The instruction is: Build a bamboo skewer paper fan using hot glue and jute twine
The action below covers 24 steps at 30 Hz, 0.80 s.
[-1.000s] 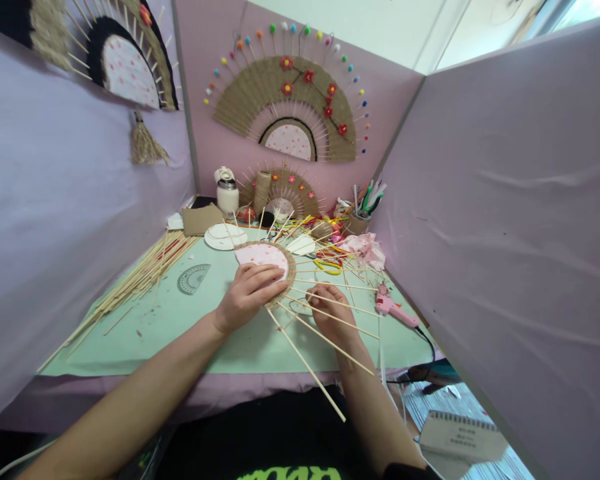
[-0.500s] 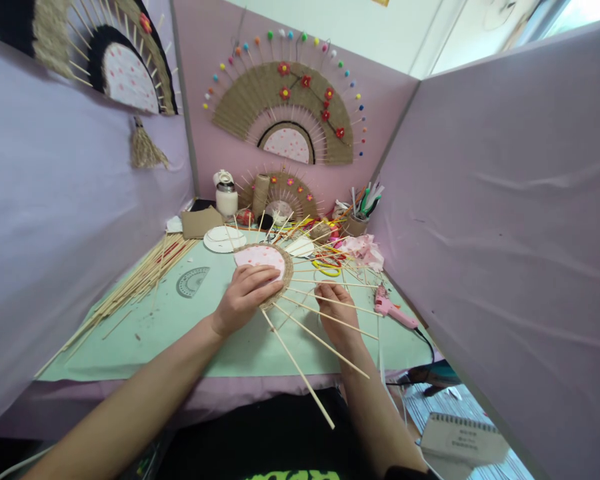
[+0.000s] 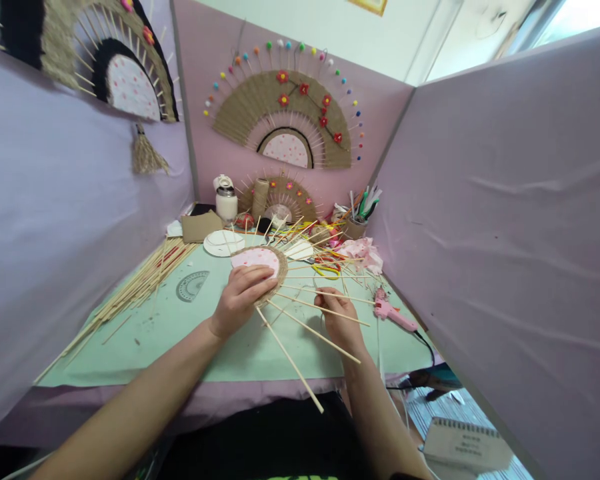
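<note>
A half-made fan (image 3: 258,261) lies on the green mat (image 3: 180,327): a pink dotted half-disc rimmed with brown twine, with several thin wooden sticks (image 3: 300,327) fanning out toward me and to the right. My left hand (image 3: 240,297) rests on the disc's near edge, fingers curled over it, pressing it down. Under the sticks to the right sits my right hand (image 3: 336,315), its fingers pinched together near a thin strand; what they hold is too fine to name.
A bundle of loose sticks (image 3: 130,290) lies along the left wall, a protractor (image 3: 192,285) beside it. A pink glue gun (image 3: 391,313) lies at the right. Yellow scissors (image 3: 326,269), a jar (image 3: 227,199), a pen cup (image 3: 356,223) and craft scraps crowd the back. Finished fans hang on the walls.
The fan and both hands have shifted slightly away from me and left in the picture. My right hand stays under the sticks, fingers still pinched.
</note>
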Available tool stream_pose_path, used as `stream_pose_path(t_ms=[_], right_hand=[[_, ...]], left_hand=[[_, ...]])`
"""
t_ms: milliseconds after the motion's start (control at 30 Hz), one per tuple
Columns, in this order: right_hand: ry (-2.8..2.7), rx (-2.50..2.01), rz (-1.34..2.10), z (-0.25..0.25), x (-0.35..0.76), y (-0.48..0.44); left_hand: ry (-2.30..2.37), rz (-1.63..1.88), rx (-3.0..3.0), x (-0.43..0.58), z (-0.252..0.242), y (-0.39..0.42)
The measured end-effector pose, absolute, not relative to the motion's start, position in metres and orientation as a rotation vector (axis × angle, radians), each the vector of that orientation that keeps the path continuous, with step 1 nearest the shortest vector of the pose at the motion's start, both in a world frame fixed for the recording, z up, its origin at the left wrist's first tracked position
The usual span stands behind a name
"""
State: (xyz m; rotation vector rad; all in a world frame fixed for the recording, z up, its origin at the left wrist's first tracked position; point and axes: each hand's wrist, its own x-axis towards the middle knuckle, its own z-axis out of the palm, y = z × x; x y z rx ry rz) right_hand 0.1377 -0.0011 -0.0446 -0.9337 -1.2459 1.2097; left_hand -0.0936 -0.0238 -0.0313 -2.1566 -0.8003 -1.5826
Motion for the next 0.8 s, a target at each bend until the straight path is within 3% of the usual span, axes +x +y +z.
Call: stream_pose_path(t_ms=[267, 500, 633, 800], right_hand=[[-1.612, -1.124, 1.197, -0.025, 0.156, -0.021], [-1.648, -1.4, 0.607, -0.032, 0.237, 0.002], [-1.614, -1.804, 0.178, -0.048, 0.3, 0.025], [-1.866, -1.98, 0.16, -0.067, 0.333, 0.046]], left_hand=[[-0.827, -1.645, -2.098, -0.096, -0.028, -0.025], [-0.82, -1.659, -2.066, -0.097, -0.022, -0.026], [-0.842, -1.663, -2.062, -0.097, -0.022, -0.026], [-0.839, -1.673, -2.071, -0.096, -0.022, -0.026]])
